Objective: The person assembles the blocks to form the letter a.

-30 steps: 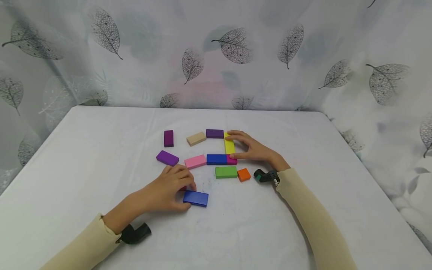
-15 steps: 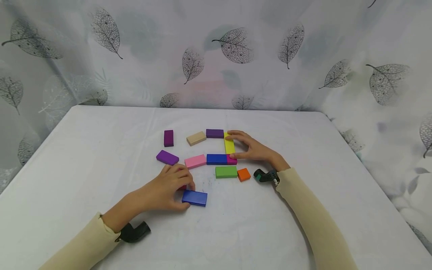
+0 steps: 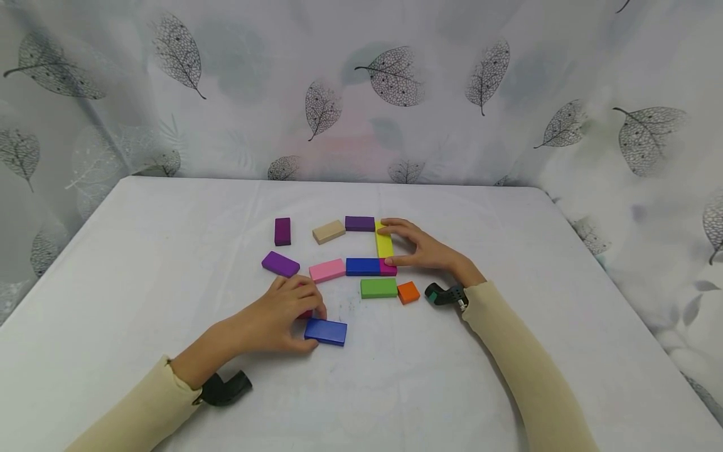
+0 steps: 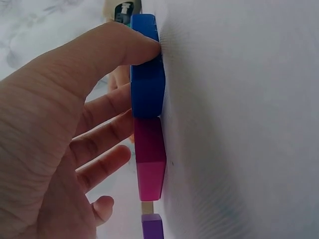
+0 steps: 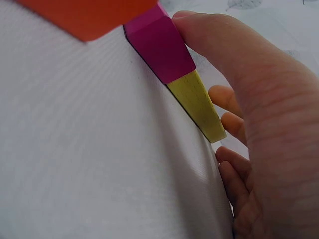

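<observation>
My left hand point(image 3: 277, 317) pinches a blue block point(image 3: 326, 332) between thumb and fingers, low on the table. A dark pink block point(image 4: 150, 164) lies end to end with it in the left wrist view; in the head view the left fingers mostly hide that block. My right hand point(image 3: 426, 248) spans a yellow block point(image 3: 383, 240) and a small magenta block point(image 3: 388, 267), fingers at the yellow one's far end and thumb on the magenta one. The magenta block touches the end of another blue block point(image 3: 363, 267). A dark purple block point(image 3: 359, 223) meets the yellow block's far end.
Left of these lie a pink block point(image 3: 327, 270), a beige block point(image 3: 329, 232), a violet block point(image 3: 280, 264) and a plum block point(image 3: 282, 231). A green block point(image 3: 378, 288) and an orange block point(image 3: 408, 292) sit nearer. Leaf-patterned cloth point(image 3: 361, 144) backs the white table point(image 3: 429, 389).
The left hand has shifted slightly left with the blue block in its grip, then stayed still over the last half second. The right hand and the other blocks have kept their places.
</observation>
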`<control>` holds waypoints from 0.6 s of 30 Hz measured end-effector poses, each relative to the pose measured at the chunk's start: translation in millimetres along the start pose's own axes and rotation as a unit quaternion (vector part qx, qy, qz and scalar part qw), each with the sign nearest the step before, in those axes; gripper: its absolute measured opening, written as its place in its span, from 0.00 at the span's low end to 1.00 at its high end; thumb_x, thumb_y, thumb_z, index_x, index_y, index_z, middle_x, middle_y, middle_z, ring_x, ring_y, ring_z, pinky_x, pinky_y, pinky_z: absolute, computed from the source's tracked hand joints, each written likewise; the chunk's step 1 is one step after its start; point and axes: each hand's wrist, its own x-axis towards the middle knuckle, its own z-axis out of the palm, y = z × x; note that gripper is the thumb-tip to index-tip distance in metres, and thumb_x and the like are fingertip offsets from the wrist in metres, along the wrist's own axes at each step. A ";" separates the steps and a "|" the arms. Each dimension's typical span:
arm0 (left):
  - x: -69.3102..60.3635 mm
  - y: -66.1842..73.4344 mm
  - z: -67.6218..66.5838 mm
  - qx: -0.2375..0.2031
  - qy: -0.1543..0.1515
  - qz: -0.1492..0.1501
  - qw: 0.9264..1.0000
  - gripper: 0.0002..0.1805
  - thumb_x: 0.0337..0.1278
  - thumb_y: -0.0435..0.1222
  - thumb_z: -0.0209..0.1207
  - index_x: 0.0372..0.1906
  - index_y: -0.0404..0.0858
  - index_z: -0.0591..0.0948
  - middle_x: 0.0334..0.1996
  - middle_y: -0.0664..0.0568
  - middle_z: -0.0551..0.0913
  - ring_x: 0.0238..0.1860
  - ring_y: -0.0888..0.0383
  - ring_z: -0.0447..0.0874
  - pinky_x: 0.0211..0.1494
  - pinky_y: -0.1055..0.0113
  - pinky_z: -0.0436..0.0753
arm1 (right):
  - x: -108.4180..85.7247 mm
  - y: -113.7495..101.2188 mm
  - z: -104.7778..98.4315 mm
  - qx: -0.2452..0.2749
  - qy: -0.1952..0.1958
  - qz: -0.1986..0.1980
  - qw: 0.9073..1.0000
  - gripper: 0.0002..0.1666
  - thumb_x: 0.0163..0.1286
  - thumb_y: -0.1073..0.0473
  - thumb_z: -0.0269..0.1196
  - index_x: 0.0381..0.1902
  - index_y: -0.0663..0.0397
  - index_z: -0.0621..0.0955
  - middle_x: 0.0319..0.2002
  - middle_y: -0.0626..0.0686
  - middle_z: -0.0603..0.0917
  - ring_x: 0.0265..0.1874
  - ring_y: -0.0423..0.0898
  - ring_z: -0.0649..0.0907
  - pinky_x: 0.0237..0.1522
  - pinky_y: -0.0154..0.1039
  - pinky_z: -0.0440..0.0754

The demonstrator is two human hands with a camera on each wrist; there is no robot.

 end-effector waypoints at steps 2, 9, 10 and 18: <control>0.2 0.3 -0.5 0.000 -0.001 -0.002 1.000 0.17 0.43 0.50 0.71 0.39 0.50 0.81 0.41 0.61 0.77 0.58 0.55 0.67 0.50 0.58 0.65 | 3.0 11.6 2.0 -0.001 0.002 0.000 1.000 0.38 0.63 0.64 0.66 0.69 0.64 0.67 0.75 0.62 0.54 0.75 0.60 0.50 0.72 0.63 0.44; 1.3 -0.8 -3.2 -0.011 0.022 -0.014 1.000 0.20 0.45 0.55 0.69 0.42 0.50 0.82 0.45 0.60 0.78 0.57 0.56 0.69 0.52 0.55 0.68 | 6.5 27.1 2.8 0.003 0.004 -0.009 1.000 0.38 0.63 0.59 0.68 0.70 0.54 0.68 0.76 0.54 0.55 0.75 0.54 0.51 0.72 0.62 0.46; 1.4 -1.3 -3.8 -0.012 0.026 -0.018 0.999 0.20 0.45 0.55 0.69 0.42 0.50 0.82 0.45 0.60 0.78 0.57 0.56 0.69 0.54 0.54 0.68 | 6.4 26.8 2.6 0.003 0.004 -0.010 1.000 0.38 0.63 0.58 0.68 0.70 0.53 0.69 0.76 0.53 0.55 0.75 0.54 0.51 0.72 0.62 0.46; 0.6 -21.9 -10.0 -0.032 0.094 -0.030 0.995 0.18 0.48 0.48 0.70 0.44 0.46 0.82 0.45 0.59 0.79 0.56 0.55 0.71 0.57 0.50 0.68 | 6.1 27.2 2.5 0.000 0.002 -0.007 1.000 0.37 0.64 0.57 0.68 0.70 0.52 0.69 0.76 0.53 0.55 0.75 0.54 0.51 0.72 0.63 0.45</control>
